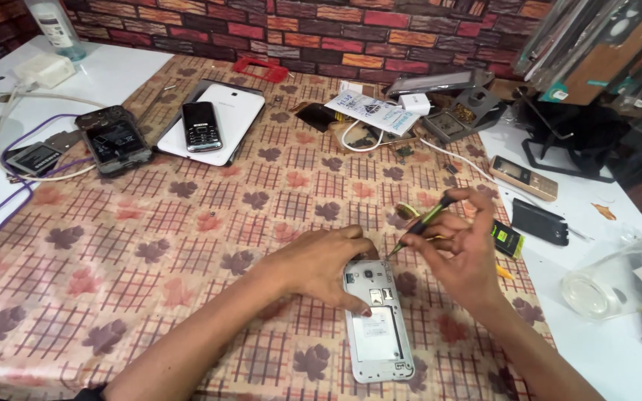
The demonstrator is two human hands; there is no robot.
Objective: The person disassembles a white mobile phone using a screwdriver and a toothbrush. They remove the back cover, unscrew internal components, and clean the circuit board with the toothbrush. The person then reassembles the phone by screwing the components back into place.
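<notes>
An opened white smartphone [377, 323], its back cover off and its inner frame showing, lies flat on the table [150, 252], which wears a checked cloth printed with leaves. The left hand [321, 263] presses down on the phone's upper left edge, fingers spread and curled over the corner, so its grip is clamped on the phone. The right hand [458, 249] pinches a slim screwdriver [419, 225] with a black and yellow-green handle; the tip slants down to the phone's top right corner, beside the camera. Further up the cloth, well apart from the hands, a small black keypad phone [202, 126] rests on a white tablet [221, 111], and a dark, stripped phone body [117, 141] sits to their left near a grey battery [31, 157] and purple and white cables [9, 200]. Just beside the right hand lie a black battery with a green label [509, 239] and a black back cover [540, 221]; a gold keypad phone [523, 177] lies beyond them. A clear plastic cup [611, 278] lies tipped at the right edge.
</notes>
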